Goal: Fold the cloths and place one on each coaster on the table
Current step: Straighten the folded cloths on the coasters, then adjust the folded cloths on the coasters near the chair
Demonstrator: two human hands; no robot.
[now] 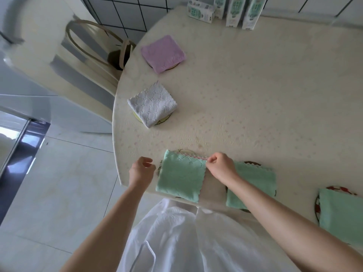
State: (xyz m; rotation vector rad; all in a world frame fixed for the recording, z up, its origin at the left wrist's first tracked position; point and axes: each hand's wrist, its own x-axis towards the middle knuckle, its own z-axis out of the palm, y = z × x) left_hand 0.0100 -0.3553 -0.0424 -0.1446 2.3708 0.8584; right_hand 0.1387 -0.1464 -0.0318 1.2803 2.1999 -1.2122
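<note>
A folded green cloth (181,176) lies on a coaster (185,150) at the table's near edge. My right hand (221,165) pinches its far right corner. My left hand (142,169) hovers just left of the cloth, fingers loosely curled, holding nothing. A second folded green cloth (255,179) lies on a dark-rimmed coaster (253,163) to the right. A third green cloth (339,214) covers a red-patterned coaster (334,189) at the far right. Farther off, a white cloth (152,105) rests on a yellow-green coaster (166,118), and a pink cloth (163,53) sits on another coaster (173,66).
The round table (255,105) has a cream patterned cover. Several green-and-white cartons (233,10) stand at its far edge. A chair (94,50) stands to the left of the table. Tiled floor lies below on the left.
</note>
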